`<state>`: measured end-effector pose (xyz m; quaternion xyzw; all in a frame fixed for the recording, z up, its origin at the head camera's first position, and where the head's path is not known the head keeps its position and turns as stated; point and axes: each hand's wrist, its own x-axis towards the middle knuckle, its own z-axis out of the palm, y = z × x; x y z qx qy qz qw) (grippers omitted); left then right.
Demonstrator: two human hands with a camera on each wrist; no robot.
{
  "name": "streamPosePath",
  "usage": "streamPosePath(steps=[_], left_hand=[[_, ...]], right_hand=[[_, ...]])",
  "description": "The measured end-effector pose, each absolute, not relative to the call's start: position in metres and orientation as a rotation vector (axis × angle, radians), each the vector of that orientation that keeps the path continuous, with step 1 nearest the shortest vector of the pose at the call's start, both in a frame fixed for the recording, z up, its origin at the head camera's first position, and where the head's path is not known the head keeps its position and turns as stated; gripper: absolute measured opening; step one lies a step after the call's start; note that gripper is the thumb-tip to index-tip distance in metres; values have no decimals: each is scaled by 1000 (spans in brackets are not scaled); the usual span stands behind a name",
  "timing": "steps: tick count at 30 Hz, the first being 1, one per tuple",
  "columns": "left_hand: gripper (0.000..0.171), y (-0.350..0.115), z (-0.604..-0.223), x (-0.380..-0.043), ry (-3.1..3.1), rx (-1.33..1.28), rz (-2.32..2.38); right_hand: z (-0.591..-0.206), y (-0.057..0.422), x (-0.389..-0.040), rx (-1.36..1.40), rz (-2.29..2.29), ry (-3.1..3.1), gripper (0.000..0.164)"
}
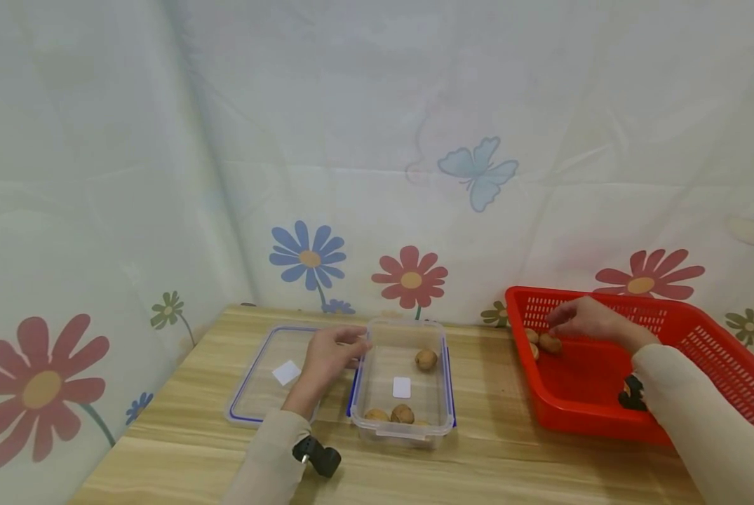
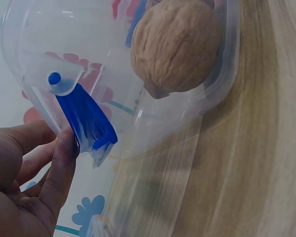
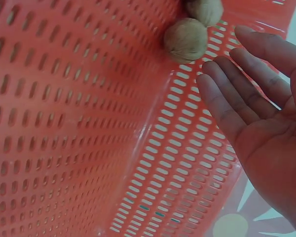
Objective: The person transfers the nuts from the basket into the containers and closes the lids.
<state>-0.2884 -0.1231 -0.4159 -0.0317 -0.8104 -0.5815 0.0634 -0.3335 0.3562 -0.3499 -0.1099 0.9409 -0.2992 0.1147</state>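
My left hand (image 1: 329,358) pinches the left rim of a clear plastic food container (image 1: 449,410) beside a blue latch (image 2: 89,116). Inside the container, one walnut (image 1: 426,360) lies toward the back right, and others, including this walnut (image 1: 402,414), sit along the front wall. A large walnut (image 2: 177,47) shows through the plastic in the left wrist view. My right hand (image 1: 585,319) is over the left part of a red basket (image 1: 597,421), its fingers extended and holding nothing. Close to its fingertips are several walnuts (image 3: 186,41) in the basket's corner.
A clear lid (image 1: 244,396) with a blue seal lies on the wooden table (image 1: 193,435), left of the container and partly behind my left arm. White labels mark the lid and container. A flowered curtain (image 1: 351,175) hangs behind the table.
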Motion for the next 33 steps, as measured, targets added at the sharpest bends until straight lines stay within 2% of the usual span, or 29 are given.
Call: streamPosePath(steps=[9,22,33], left_hand=[[34,-123,-415,-288,-2451,-94,-1757],[34,-123,-416,-288,-2443,-91,-1773],[34,-123,-416,-288,-2441,-94,-1777]], right_hand=[[-360,358,-341,-434,-847,2703,44],[-361,355,-338,-354,-818,2688,28],[-360,352,-335,-305,-797,2687,40]])
